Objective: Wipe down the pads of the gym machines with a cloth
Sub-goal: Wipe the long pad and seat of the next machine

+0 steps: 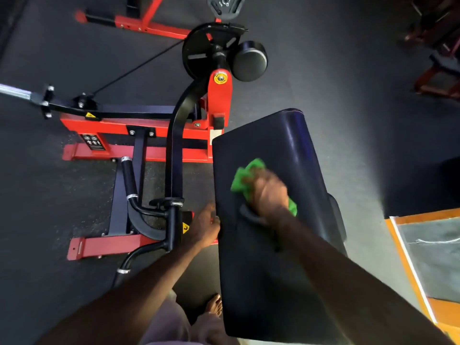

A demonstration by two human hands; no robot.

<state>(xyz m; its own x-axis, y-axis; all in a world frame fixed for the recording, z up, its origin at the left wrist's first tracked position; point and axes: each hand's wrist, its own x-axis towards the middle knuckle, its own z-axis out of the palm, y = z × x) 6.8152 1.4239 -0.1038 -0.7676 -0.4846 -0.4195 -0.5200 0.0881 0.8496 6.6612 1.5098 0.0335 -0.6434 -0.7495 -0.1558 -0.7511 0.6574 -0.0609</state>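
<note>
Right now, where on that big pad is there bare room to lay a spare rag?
Free: the near end of the long black vinyl pad, and its far end beyond the crumpled green cloth. Crowded: the middle, under the right hand.

Person viewed from a head-worn camera, looking down. Both forearms are bare from the lower frame edge to the wrists; no sleeve edge shows on either arm. Left hand point(204, 226) is bare: no glove, ring or wristband can be made out. Right hand point(270, 195) is also bare, though motion blur hides finer detail of the fingers and wrist. Lower body wears a light greyish garment point(171, 322) with soft folds, visible at bottom centre; whether shorts or trousers cannot be determined. One bare foot point(215, 308) is visible, toes uncovered, no shoe or sock.
</note>
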